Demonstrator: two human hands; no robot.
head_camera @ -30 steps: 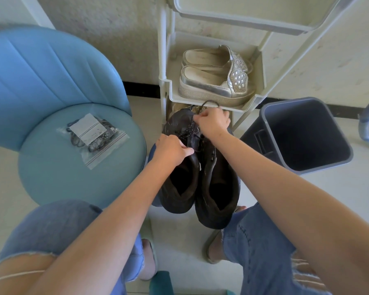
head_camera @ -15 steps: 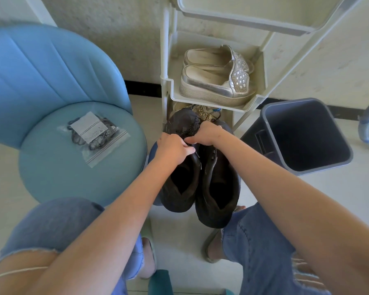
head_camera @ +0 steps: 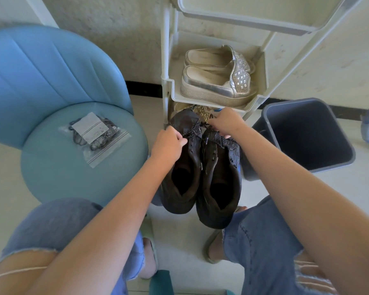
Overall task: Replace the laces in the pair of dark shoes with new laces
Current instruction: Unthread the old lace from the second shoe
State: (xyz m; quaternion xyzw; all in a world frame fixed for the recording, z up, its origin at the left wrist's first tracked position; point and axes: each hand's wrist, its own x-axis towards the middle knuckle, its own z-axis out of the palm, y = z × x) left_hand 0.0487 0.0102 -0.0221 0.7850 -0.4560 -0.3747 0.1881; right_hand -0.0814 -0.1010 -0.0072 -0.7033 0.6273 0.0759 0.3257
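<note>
Fingers (head_camera: pixel 180 142) of the left hand (head_camera: pixel 168 143) pinch a speckled lace (head_camera: pixel 192 130) over one dark shoe (head_camera: pixel 183 167), while the right hand (head_camera: pixel 227 122) curls its fingers around lace at the toe end of the other dark shoe (head_camera: pixel 219 179). Both shoes sit side by side, touching, between the person's knees, below a shoe rack (head_camera: pixel 211 104); a bag of new laces (head_camera: pixel 94 137) lies on the blue chair (head_camera: pixel 58 173).

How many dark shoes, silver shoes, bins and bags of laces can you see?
Dark shoes: 2
Silver shoes: 2
Bins: 1
Bags of laces: 1
Total: 6
</note>
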